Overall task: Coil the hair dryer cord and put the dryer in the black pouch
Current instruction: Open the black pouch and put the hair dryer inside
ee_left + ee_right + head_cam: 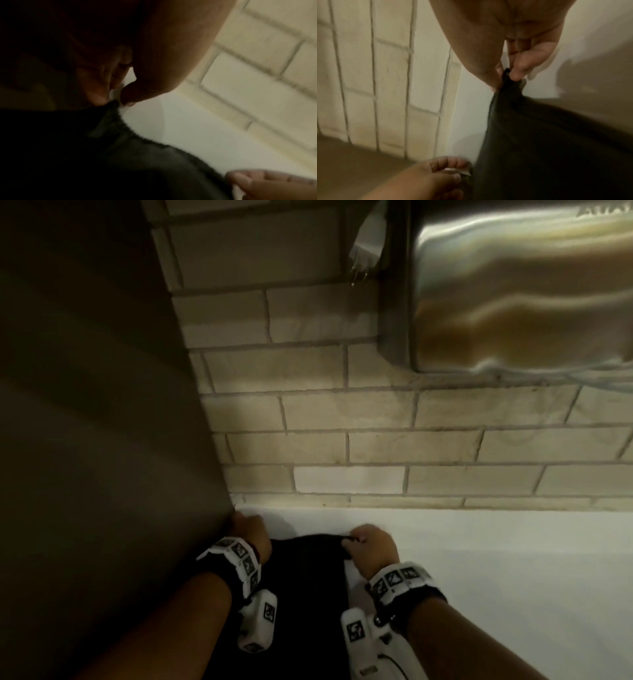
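Head view: both hands hold the far edge of the black pouch (308, 577) on a white counter (496, 559) below a brick wall (342, 412), the left hand (251, 534) at one corner and the right hand (371, 546) at the other, probably to stretch the mouth. Left wrist view: the left fingers (102, 86) pinch the rim. Right wrist view: the right fingers (523, 65) nip a fold. No dryer or cord shows.
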`<state>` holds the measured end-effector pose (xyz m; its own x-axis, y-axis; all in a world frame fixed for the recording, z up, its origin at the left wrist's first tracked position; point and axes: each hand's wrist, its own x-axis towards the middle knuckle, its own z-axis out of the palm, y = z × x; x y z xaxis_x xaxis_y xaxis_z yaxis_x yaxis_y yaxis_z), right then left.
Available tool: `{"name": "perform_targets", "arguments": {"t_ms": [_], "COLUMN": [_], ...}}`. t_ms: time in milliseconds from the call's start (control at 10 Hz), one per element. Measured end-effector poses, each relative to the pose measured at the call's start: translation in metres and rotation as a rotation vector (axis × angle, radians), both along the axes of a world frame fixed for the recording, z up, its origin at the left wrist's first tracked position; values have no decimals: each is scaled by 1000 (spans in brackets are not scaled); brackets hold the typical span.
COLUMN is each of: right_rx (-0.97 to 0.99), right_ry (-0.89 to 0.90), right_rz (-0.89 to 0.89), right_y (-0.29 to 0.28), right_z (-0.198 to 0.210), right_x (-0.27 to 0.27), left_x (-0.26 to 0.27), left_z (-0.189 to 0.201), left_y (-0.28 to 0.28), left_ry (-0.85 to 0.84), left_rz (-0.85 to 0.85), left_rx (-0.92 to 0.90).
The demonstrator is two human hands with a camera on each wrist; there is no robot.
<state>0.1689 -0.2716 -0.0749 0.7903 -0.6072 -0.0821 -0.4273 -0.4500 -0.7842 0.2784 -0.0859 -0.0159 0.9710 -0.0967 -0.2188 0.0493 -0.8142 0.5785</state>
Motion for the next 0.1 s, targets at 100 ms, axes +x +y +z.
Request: {"name": "perform_targets", "arguments": {"t_ms": [100], "right_rx": [51], "right_ry": [-166], "right_rz": [-146], "right_y": [-7], "right_z": [6], "right_x": [-25], "left_x": [-20], "left_z": [23], "left_y": [11], "left_ry": [-119], "left_rz": [-74], "left_rx": [138]}}
